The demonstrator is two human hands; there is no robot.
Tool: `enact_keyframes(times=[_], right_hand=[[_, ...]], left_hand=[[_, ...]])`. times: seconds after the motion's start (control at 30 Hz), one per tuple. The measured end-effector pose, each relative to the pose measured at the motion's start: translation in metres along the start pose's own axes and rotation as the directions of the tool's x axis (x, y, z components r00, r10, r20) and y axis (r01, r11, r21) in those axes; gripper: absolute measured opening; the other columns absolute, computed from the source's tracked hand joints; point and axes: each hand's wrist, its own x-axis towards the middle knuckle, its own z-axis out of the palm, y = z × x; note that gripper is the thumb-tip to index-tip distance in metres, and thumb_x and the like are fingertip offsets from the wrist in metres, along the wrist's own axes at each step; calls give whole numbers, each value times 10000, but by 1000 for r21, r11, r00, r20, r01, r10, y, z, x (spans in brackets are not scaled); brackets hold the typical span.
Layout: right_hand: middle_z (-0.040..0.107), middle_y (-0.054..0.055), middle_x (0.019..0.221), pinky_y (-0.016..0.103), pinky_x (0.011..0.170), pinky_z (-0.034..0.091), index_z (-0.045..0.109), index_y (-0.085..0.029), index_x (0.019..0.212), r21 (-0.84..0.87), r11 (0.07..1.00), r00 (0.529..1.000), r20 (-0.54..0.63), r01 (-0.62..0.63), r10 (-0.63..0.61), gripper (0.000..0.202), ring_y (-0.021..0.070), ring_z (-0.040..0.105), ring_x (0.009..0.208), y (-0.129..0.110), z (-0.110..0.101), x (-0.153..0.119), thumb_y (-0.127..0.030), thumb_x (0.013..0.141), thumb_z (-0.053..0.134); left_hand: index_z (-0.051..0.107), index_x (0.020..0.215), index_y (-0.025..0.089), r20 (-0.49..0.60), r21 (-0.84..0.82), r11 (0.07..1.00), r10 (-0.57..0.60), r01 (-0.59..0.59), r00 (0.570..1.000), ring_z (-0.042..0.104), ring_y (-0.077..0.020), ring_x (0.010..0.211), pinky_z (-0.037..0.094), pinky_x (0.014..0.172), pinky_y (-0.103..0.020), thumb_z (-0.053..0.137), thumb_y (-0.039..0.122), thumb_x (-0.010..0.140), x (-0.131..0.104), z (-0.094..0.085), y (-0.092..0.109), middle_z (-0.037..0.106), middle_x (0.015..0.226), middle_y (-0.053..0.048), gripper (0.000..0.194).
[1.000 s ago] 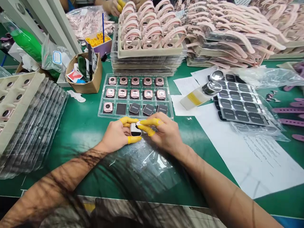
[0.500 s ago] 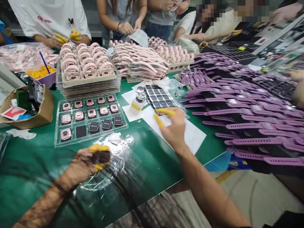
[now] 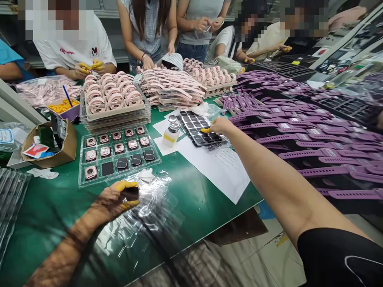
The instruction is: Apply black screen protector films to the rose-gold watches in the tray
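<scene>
My left hand (image 3: 112, 199), with yellow finger covers, holds a dark rectangular watch body (image 3: 131, 193) by its edges above crumpled clear film (image 3: 149, 207). My right hand (image 3: 220, 126) reaches to a tray of dark square pieces (image 3: 199, 125); a yellow-covered finger is at the tray's surface, and whether it grips a piece cannot be made out. Left of that tray stands a pump bottle (image 3: 171, 133) with yellowish liquid. Behind my left hand lies a clear tray (image 3: 119, 170) with pink-framed watch bodies and several dark square pieces.
Stacked trays of pink watches (image 3: 113, 93) stand behind, with pink straps (image 3: 173, 85) beside them. Purple straps (image 3: 299, 137) cover the right side. A cardboard box (image 3: 56, 153) stands at left. White paper (image 3: 217, 167) lies near my right forearm. Several people work across the table.
My right hand has moved forward from above the paper to the tray of dark pieces. The camera view has shifted somewhat. My left hand still holds the watch body.
</scene>
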Motion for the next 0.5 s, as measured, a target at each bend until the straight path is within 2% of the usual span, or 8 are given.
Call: enact_keyframes(times=[0.1,0.2,0.3,0.43,0.5], right_hand=[[716,134,1397,449,1029,652,720,-103,1347,-6,993,979,164,-117,117,483,230,769,1167,1,-9,9,-527,1129,640],[724,121,1373,418,1017,650,728,-107,1320,9,983,963,202,-184,178,480,197,778,1113,6,-17,12,-537,1121,655],[735,112,1353,393,1015,639,750,-114,1269,50,981,971,162,-185,175,456,184,787,1102,9,-25,12,-534,1124,648],[699,153,1461,423,1089,608,754,-93,1303,73,986,989,-2,-148,148,428,217,760,1241,4,-38,14,-467,1150,613],[709,154,1458,433,1109,595,770,-86,1260,67,987,987,-50,-149,153,410,209,759,1261,-1,-51,16,-442,1160,593]], left_hand=[[824,1106,298,15,-65,997,-49,50,999,789,-233,738,643,750,-303,869,533,714,1,-6,7,855,885,28,459],[813,1073,315,36,-118,991,-66,70,997,784,-230,745,618,728,-296,880,516,690,1,-10,12,845,855,48,438],[804,1047,326,50,-153,986,-63,70,997,792,-234,775,610,736,-301,887,491,671,1,-12,14,850,869,54,420],[805,1045,333,48,-170,984,-46,54,998,799,-244,788,621,765,-321,899,488,661,3,-12,12,852,872,54,425],[808,1048,337,49,-176,983,-35,43,998,802,-248,792,630,781,-331,912,488,659,3,-13,10,856,886,53,429]])
